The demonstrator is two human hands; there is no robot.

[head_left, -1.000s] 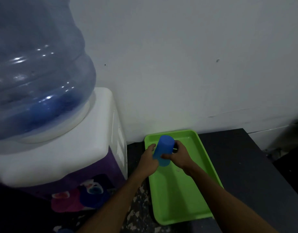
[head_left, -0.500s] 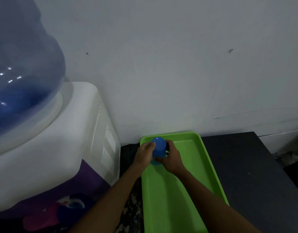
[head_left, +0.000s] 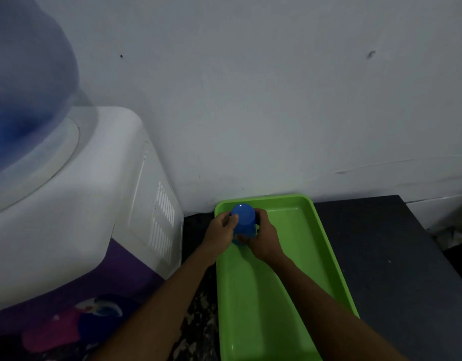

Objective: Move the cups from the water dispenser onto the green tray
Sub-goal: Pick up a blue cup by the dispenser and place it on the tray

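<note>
Since the earlier frame we see little change: both hands remain closed around the blue plastic cup [head_left: 243, 219] at the far left corner of the tray, and the view has shifted only slightly.

The blue plastic cup is upside down, its closed base facing up toward the camera. It sits over the 11 o'clock corner of the rectangular green plastic tray [head_left: 326, 259]; its lower rim is hidden by the fingers, so we cannot tell whether it touches the tray floor.

The left hand [head_left: 220, 230] has its grip closed on the cup's left side, thumb pressed against the wall near the base. The right hand [head_left: 263, 237] has its grip closed on the cup's right side, fingers wrapped around the lower part.

The green tray lies lengthwise on the dark bench [head_left: 396, 269], its far end close to the white wall [head_left: 276, 100].

At 9 o'clock of the tray stands the white and purple water dispenser [head_left: 94, 217], with the large translucent blue water bottle [head_left: 23, 87] on top. Near the dispenser's lower front, at 7 o'clock, pink and blue shapes [head_left: 68, 327] are visible, too blurred to identify.
</note>
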